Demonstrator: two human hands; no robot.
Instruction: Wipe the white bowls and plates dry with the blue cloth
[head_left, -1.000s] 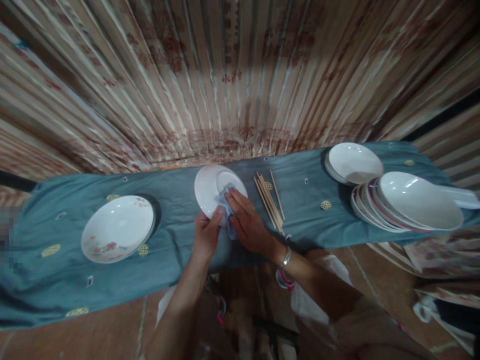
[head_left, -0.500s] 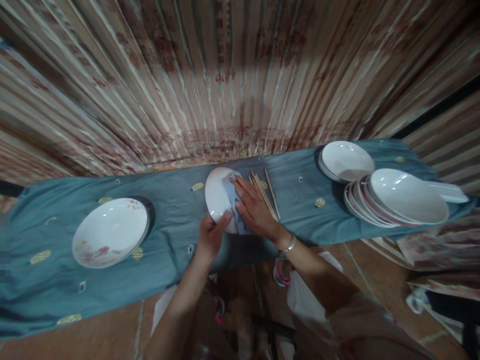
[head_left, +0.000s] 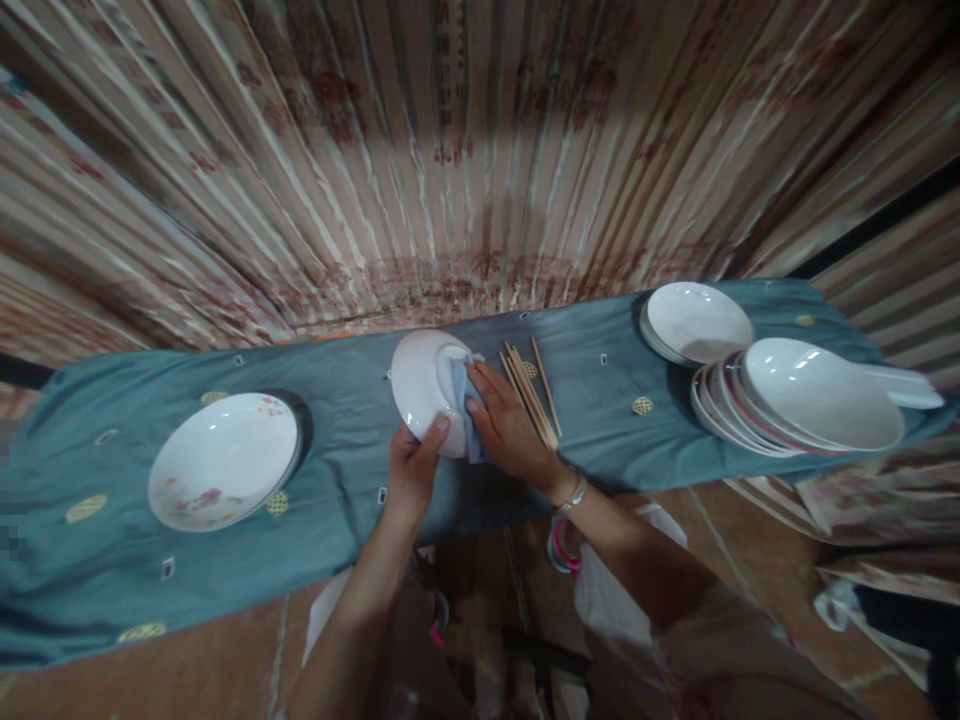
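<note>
A white plate (head_left: pixel 421 385) is held tilted above the cloth-covered table, its underside with the foot ring facing me. My left hand (head_left: pixel 418 460) grips its lower edge, thumb on the underside and the fingers hidden behind. With my right hand (head_left: pixel 506 425) I press a light blue cloth (head_left: pixel 466 410) against the right part of the plate; the fingers are closed over the cloth. Several wooden chopsticks (head_left: pixel 531 395) lie just beyond my right hand.
On the left sits a floral white plate (head_left: pixel 225 465), apparently on another. A stack of bowls (head_left: pixel 817 395) and a spoon-like white handle (head_left: pixel 904 385) are at the right, with white dishes (head_left: pixel 697 320) behind. A teal tablecloth (head_left: pixel 337 400) covers the table; a curtain (head_left: pixel 480 200) hangs beyond.
The plate has shifted slightly left and turned, so its foot ring shows more. My left hand moved left with it; my right hand and the cloth stay on its right side.
</note>
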